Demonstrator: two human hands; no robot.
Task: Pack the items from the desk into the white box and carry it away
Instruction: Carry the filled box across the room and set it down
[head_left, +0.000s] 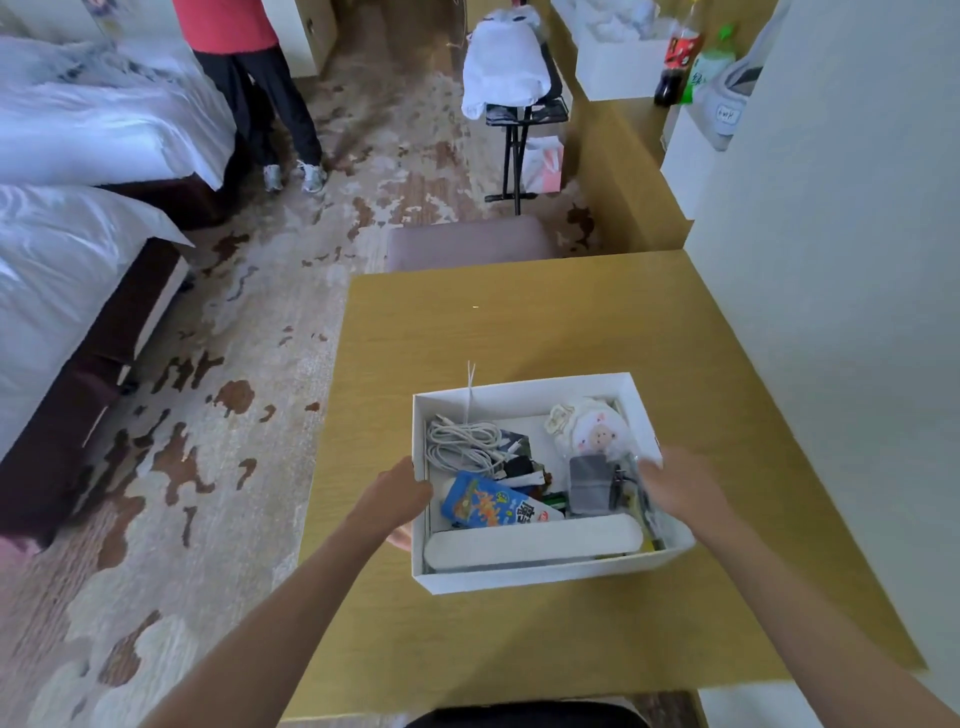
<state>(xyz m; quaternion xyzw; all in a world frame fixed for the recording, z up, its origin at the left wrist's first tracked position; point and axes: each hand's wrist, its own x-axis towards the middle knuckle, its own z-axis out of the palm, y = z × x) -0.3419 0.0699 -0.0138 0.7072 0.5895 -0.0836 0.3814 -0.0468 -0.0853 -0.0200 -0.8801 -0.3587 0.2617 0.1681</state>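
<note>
The white box stands on the wooden desk near its front edge. Inside lie coiled white cables, a blue snack packet, a grey pouch, a small plush toy in clear wrap and a long white case. My left hand grips the box's left wall, thumb on the rim and fingers beneath. My right hand holds the right wall. Whether the box rests on the desk or is raised I cannot tell.
A padded stool stands behind the desk. Two beds fill the left side, with patterned carpet between. A person stands near the far bed. A folding stand with a white bag, another white box and bottles are farther back.
</note>
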